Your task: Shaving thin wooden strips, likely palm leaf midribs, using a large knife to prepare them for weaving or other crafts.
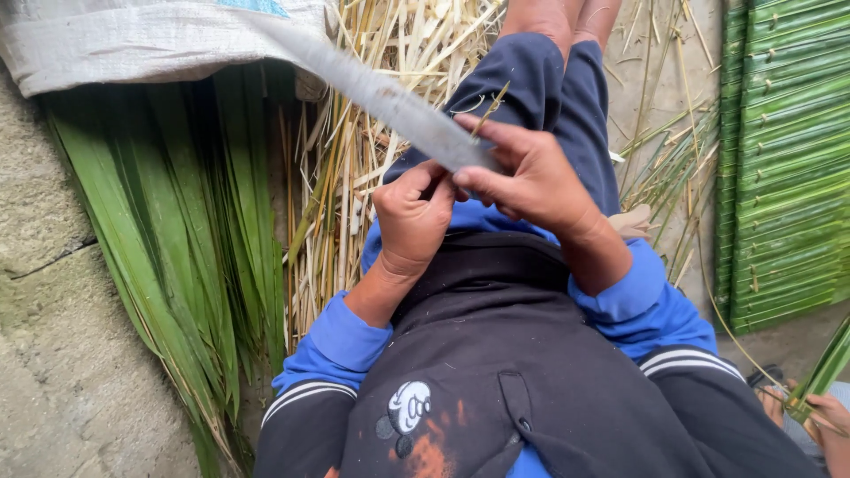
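Two hands, left hand [413, 217] and right hand [529, 173], clasping long mottled steel blade [376, 88]

the ground [62, 372] is rough grey concrete, with 1 dark crack running across it at the left. along its left side lies a thick bundle of long green leaves [168, 248], fanned out lengthwise from the top toward the lower edge. just beside it, toward the middle, lies a heap of pale yellow dried stalks [354, 168], reaching up to the top edge. a grey woven sack [133, 35] lies over the upper ends of both at the top left corner. at the right edge sits a flat panel of folded green leaf strips [788, 150], with loose thin stalks [673, 168] scattered on the ground beside it.
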